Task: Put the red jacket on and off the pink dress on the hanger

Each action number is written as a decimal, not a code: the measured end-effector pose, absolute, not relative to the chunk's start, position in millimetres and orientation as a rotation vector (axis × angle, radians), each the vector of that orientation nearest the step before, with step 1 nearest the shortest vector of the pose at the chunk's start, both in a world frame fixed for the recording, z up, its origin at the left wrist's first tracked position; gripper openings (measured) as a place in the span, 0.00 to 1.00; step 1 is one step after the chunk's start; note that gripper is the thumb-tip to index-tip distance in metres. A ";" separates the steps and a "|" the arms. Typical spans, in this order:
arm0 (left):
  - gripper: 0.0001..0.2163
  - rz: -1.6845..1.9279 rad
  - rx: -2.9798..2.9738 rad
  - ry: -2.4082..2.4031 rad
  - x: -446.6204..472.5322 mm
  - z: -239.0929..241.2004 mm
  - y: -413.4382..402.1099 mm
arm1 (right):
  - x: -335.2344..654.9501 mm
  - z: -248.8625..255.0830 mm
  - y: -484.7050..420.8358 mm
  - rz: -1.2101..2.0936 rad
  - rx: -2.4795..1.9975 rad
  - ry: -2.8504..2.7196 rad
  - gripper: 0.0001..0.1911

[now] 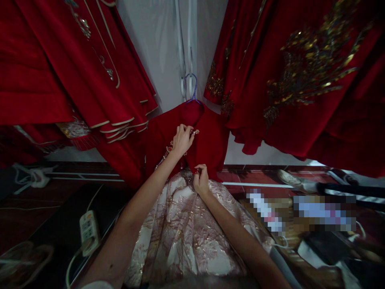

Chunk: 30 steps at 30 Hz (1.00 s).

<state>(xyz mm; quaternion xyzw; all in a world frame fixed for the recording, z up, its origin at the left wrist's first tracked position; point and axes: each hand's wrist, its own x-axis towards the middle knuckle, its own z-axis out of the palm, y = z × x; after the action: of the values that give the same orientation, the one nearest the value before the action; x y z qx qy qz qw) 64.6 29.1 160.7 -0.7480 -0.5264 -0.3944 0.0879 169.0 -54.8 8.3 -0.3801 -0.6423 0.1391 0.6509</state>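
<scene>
A red jacket (210, 140) hangs by a blue hanger (195, 86) in the middle of the head view. Beaded trim (165, 155) runs down its left part, and a small beaded ornament (196, 131) shows near the neck. My left hand (182, 140) is closed at the upper front, its fingertips by that ornament, pinching the jacket there. Lower down, my right hand (201, 180) is curled closed on the jacket's front edge near the hem. What lies under its fingertips is hidden. Below the jacket spreads a pale pink and gold brocade skirt (180, 224).
Red garments hang on the left (60, 64) and right (258, 80), the latter with gold embroidery (313, 68). A power strip (89, 233) lies on a dark surface at lower left. A shoe (296, 181) and leg of another person show at right.
</scene>
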 end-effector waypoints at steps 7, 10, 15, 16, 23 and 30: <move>0.09 -0.799 -2.340 -1.298 56.5 183.1 38.3 | 170.0 8.9 -54.7 0.330 -0.854 -1.457 0.14; 0.08 -0.791 -2.382 -1.236 56.6 189.1 37.9 | 170.0 9.4 -54.9 0.332 -0.856 -1.446 0.13; 0.11 -0.794 -2.489 -1.126 57.2 193.7 34.8 | 168.8 17.9 -56.8 0.323 -0.810 -1.458 0.10; 0.11 -0.826 -2.505 -1.134 57.0 194.2 34.3 | 168.8 23.3 -56.6 0.313 -0.805 -1.458 0.09; 0.11 -1.175 -2.491 -1.287 52.9 196.9 32.1 | 169.5 117.1 -15.6 0.260 -0.814 -1.262 0.08; 0.24 -0.939 -2.051 -1.508 33.2 208.7 24.8 | 140.4 181.7 72.6 0.682 -1.143 -1.406 0.29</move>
<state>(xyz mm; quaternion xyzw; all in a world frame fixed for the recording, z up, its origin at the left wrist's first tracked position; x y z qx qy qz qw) 33.2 24.8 208.7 -0.7387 -0.5430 -0.3381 0.2127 140.4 72.6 181.7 -0.4864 -0.5982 0.2901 0.5669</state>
